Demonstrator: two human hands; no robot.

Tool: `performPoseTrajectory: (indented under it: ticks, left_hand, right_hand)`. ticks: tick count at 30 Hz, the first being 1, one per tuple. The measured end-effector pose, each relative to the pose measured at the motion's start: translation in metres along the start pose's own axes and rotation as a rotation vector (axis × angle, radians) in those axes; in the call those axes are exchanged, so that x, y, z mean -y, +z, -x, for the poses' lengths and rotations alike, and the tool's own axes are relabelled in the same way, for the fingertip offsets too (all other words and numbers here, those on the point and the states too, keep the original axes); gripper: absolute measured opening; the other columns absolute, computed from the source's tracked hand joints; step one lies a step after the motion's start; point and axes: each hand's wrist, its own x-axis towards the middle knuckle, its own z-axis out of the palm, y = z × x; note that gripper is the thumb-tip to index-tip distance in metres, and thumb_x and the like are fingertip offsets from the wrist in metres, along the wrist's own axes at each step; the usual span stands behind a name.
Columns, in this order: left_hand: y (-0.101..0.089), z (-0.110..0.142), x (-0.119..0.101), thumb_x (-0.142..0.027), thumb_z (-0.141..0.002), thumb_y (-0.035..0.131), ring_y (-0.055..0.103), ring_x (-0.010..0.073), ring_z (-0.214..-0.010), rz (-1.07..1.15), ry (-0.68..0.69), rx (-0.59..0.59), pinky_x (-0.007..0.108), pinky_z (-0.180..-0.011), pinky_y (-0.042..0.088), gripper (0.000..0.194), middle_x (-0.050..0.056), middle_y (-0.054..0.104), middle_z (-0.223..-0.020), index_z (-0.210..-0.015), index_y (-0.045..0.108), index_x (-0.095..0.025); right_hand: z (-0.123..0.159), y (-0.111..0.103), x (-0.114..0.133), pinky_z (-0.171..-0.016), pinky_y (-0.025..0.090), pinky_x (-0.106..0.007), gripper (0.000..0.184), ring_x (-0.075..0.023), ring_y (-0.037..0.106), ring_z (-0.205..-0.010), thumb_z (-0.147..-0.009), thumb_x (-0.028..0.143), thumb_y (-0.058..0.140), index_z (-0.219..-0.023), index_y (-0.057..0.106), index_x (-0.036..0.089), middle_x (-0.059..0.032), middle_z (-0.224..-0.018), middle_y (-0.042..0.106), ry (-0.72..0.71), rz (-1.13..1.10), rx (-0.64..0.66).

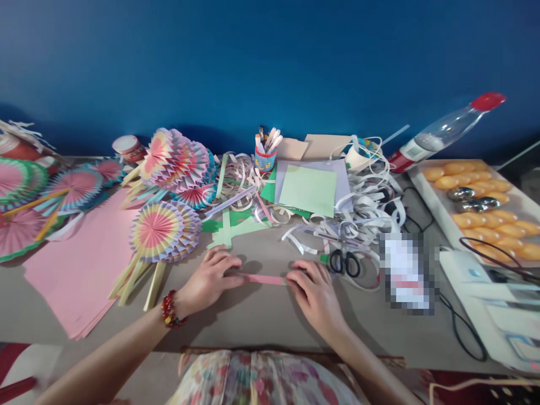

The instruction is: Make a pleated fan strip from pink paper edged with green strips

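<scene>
A narrow pink folded paper strip lies flat on the brown table between my two hands. My left hand, with a red bead bracelet at the wrist, presses its fingers on the strip's left end. My right hand pinches the strip's right end with curled fingers. Black-handled scissors lie just right of my right hand.
Pleated paper fans and pink sheets fill the left. Curled paper strips, a light green sheet and a pen cup sit behind. A bottle, an orange tray and a white device stand right.
</scene>
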Motion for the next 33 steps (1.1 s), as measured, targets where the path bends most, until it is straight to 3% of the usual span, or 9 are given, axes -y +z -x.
performPoseTrajectory:
  ticks: [5,10,14,20,24,26,29,33]
  left_hand:
    - [0.002,0.002,0.000,-0.021,-0.097,0.055,0.053,0.0189,-0.104,-0.069,0.011,-0.041,0.046,-0.108,0.032,0.026,0.001,0.064,-0.109,-0.106,0.073,-0.038]
    - [0.000,0.002,0.000,-0.024,-0.099,0.052,0.053,0.0196,-0.106,-0.099,0.010,0.007,0.045,-0.107,0.034,0.028,0.002,0.063,-0.116,-0.112,0.071,-0.041]
    - [-0.003,0.002,0.002,-0.023,-0.100,0.049,0.051,0.0228,-0.115,-0.097,0.019,0.049,0.048,-0.107,0.033,0.033,0.001,0.059,-0.131,-0.119,0.067,-0.043]
    - [-0.005,0.002,0.008,-0.017,-0.099,0.047,0.048,0.0222,-0.125,-0.098,0.043,0.084,0.049,-0.113,0.029,0.039,0.000,0.056,-0.139,-0.119,0.067,-0.044]
    - [-0.008,0.003,-0.006,-0.019,-0.097,0.048,0.044,0.0235,-0.133,-0.127,0.049,0.117,0.054,-0.118,0.018,0.036,-0.001,0.051,-0.147,-0.122,0.067,-0.036]
    - [-0.008,0.001,-0.019,-0.024,-0.097,0.045,0.039,0.0236,-0.137,-0.137,0.081,0.144,0.056,-0.120,0.007,0.035,0.000,0.047,-0.149,-0.126,0.064,-0.030]
    - [-0.004,-0.004,-0.036,-0.041,-0.102,0.036,0.027,0.0236,-0.146,-0.200,0.115,0.220,0.057,-0.120,-0.007,0.047,0.005,0.038,-0.155,-0.143,0.047,-0.020]
    - [0.009,-0.006,-0.041,-0.072,-0.093,0.029,0.010,0.0236,-0.151,-0.262,0.130,0.286,0.049,-0.122,-0.006,0.086,0.010,0.032,-0.158,-0.154,0.025,-0.011]
  right_hand:
    - [0.001,0.004,-0.003,-0.093,0.045,-0.042,0.030,-0.0254,0.052,-0.108,-0.089,0.004,0.049,-0.095,0.069,0.025,-0.0069,-0.112,0.061,-0.147,0.121,-0.019]
    - [-0.003,0.008,0.000,-0.099,0.044,-0.040,0.017,-0.0223,0.056,-0.104,-0.093,0.019,0.061,-0.101,0.072,0.029,-0.0036,-0.106,0.066,-0.267,0.170,-0.064]
    - [-0.007,0.007,0.005,-0.103,0.042,-0.038,0.025,-0.0200,0.058,-0.101,-0.093,0.020,0.063,-0.113,0.070,0.033,-0.0006,-0.108,0.069,-0.345,0.235,-0.030]
    - [-0.009,0.002,0.010,-0.102,0.042,-0.039,0.024,-0.0205,0.059,-0.103,-0.094,0.019,0.059,-0.112,0.070,0.031,-0.0016,-0.112,0.069,-0.370,0.301,0.042]
    - [-0.009,0.004,0.011,-0.103,0.042,-0.039,0.022,-0.0210,0.058,-0.108,-0.095,0.022,0.059,-0.112,0.070,0.029,-0.0018,-0.117,0.068,-0.376,0.300,0.036]
    - [-0.008,0.006,0.010,-0.104,0.041,-0.039,0.021,-0.0211,0.057,-0.111,-0.095,0.023,0.059,-0.112,0.069,0.029,-0.0015,-0.121,0.067,-0.378,0.298,0.044]
    - [-0.008,0.007,0.009,-0.105,0.041,-0.040,0.020,-0.0218,0.056,-0.114,-0.095,0.025,0.060,-0.112,0.069,0.030,-0.0014,-0.126,0.065,-0.385,0.292,0.063]
    - [-0.009,0.006,0.009,-0.105,0.042,-0.039,0.019,-0.0209,0.058,-0.113,-0.094,0.022,0.060,-0.109,0.071,0.029,-0.0020,-0.121,0.067,-0.364,0.279,0.060]
